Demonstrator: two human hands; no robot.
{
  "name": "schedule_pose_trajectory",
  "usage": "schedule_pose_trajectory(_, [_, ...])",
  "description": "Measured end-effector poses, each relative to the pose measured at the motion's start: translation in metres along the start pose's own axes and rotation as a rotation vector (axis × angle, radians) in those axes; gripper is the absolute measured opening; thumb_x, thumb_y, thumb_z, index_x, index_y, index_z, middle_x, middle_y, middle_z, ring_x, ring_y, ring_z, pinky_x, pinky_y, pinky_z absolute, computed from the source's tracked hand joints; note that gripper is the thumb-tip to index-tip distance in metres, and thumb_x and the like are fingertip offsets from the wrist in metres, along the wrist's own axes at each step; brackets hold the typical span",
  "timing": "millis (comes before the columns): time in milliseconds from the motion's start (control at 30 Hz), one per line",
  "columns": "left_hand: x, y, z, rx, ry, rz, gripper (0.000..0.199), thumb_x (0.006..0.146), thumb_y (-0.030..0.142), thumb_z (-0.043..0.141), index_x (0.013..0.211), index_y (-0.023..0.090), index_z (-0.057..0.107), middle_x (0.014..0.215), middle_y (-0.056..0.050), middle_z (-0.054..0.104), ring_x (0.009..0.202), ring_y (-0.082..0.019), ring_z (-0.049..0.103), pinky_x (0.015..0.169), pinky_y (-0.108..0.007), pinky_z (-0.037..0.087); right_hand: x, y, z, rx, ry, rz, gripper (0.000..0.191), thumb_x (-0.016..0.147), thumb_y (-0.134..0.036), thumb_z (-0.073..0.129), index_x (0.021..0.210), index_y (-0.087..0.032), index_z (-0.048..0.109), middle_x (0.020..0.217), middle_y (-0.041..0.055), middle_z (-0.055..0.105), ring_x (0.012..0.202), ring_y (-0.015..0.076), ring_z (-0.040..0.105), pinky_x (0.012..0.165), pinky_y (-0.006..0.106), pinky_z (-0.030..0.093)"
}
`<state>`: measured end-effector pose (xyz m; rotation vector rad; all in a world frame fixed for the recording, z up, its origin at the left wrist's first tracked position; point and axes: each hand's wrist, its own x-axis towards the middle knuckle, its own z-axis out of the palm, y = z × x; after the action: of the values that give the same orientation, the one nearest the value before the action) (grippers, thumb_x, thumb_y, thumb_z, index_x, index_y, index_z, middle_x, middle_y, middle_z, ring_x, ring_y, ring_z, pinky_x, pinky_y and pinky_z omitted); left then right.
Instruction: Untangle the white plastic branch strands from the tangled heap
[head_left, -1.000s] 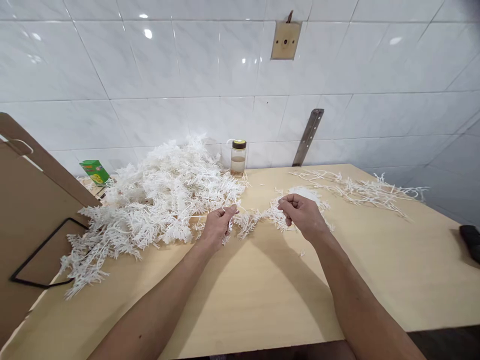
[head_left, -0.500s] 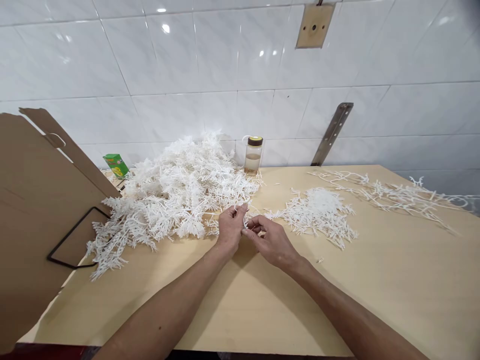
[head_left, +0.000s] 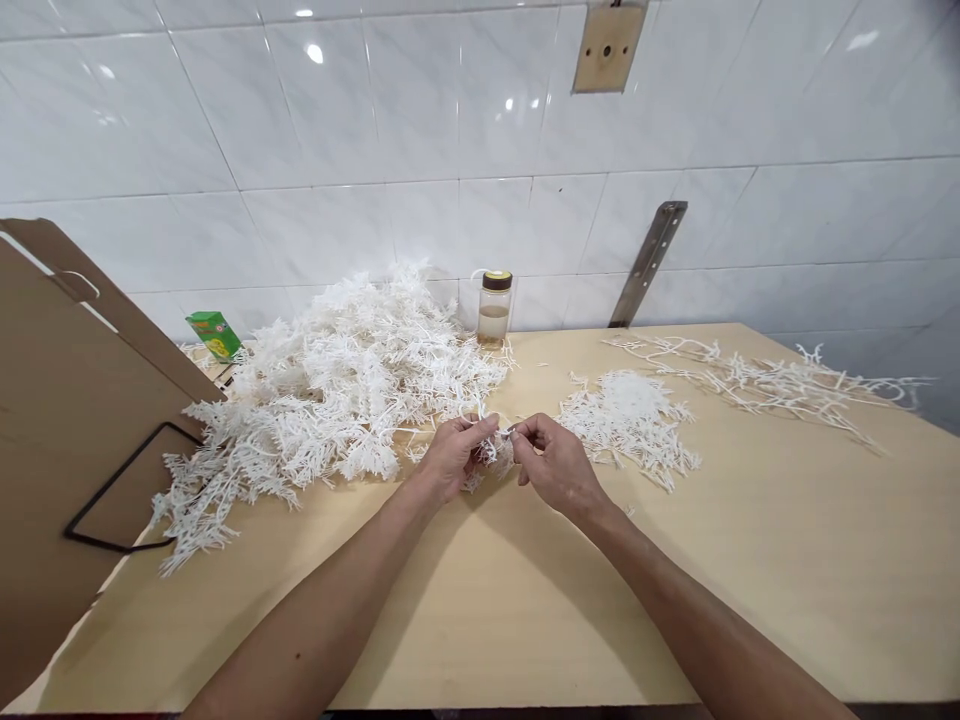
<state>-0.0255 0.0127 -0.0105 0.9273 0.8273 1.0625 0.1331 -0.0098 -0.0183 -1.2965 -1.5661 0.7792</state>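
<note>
My left hand (head_left: 454,455) is closed around a white branched plastic sprig (head_left: 491,452), its thumb lying along the top. My right hand (head_left: 551,462) pinches at the sprig's right side; a small dark spot shows at its fingertips, too small to make out. Left of and behind my hands rises a large heap of white branched sprigs (head_left: 352,370). Just to the right lies a smaller pile of short white pieces (head_left: 630,425). Farther right, long bare white stems (head_left: 780,390) are spread out.
A cardboard box (head_left: 67,420) with a black wire loop (head_left: 71,530) stands at the left edge of the wooden table (head_left: 480,620). Against the tiled wall are a green carton (head_left: 214,335), a lidded bottle of liquid (head_left: 493,315) and a perforated metal bar (head_left: 649,262).
My hands have moved slightly apart, and more of the sprig shows between them. The whole view has shifted a little, so the table things sit farther left.
</note>
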Motion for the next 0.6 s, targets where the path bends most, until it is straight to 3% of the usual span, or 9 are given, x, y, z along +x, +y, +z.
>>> schedule_pose_trajectory(167, [-0.001,0.001,-0.001,0.11,-0.059,0.002,0.043,0.059,0.05,0.084,0.063,0.015,0.059,0.051,0.004,0.047,0.045,-0.007,0.038,0.047,-0.025,0.025,-0.001,-0.005,-0.002,-0.023,0.017,0.014,0.008,0.079,-0.027,0.055,0.074,-0.021,0.051,0.066,-0.0032,0.059,0.043,0.0095,0.053,0.046,0.023,0.045])
schedule_pose_trajectory(300, [-0.007,0.0,0.005,0.268,0.08,0.059,0.05,0.06,0.054,0.081,0.054,0.018,0.047,0.046,0.006,0.038,0.044,-0.007,0.032,0.046,-0.025,0.023,0.004,0.004,-0.004,-0.297,0.117,-0.105,0.008,0.073,-0.02,0.054,0.068,-0.021,0.048,0.062,-0.0023,0.056,0.051,0.0122,0.052,0.052,0.025,0.042])
schedule_pose_trajectory(400, [-0.009,0.0,0.009,0.282,0.135,0.116,0.05,0.063,0.055,0.079,0.054,0.019,0.045,0.047,0.006,0.038,0.045,-0.007,0.033,0.047,-0.024,0.024,0.014,0.015,-0.016,-0.542,0.231,-0.085,0.01,0.072,-0.017,0.053,0.065,-0.022,0.047,0.06,-0.0002,0.055,0.055,0.0153,0.051,0.058,0.029,0.041])
schedule_pose_trajectory(467, [-0.009,0.0,0.01,0.233,0.089,0.098,0.049,0.063,0.055,0.079,0.056,0.018,0.048,0.05,0.005,0.042,0.047,-0.007,0.036,0.047,-0.024,0.026,0.019,0.019,-0.028,-0.597,0.296,-0.067,0.003,0.075,-0.019,0.053,0.073,-0.02,0.054,0.074,0.0047,0.062,0.06,0.0171,0.055,0.063,0.032,0.044])
schedule_pose_trajectory(533, [-0.008,-0.001,0.011,0.176,0.059,0.075,0.048,0.061,0.054,0.08,0.058,0.018,0.05,0.052,0.005,0.044,0.047,-0.007,0.037,0.048,-0.024,0.027,0.02,0.018,-0.037,-0.55,0.329,-0.096,0.013,0.078,-0.025,0.055,0.087,-0.018,0.061,0.094,0.0102,0.066,0.065,0.0176,0.059,0.067,0.034,0.047])
schedule_pose_trajectory(600, [-0.007,-0.002,0.01,0.128,0.056,0.061,0.047,0.06,0.054,0.082,0.06,0.018,0.052,0.052,0.004,0.045,0.047,-0.008,0.038,0.047,-0.024,0.027,0.017,0.012,-0.039,-0.404,0.207,-0.082,0.023,0.082,-0.03,0.056,0.1,-0.018,0.064,0.098,0.0098,0.067,0.058,0.0153,0.059,0.062,0.033,0.049])
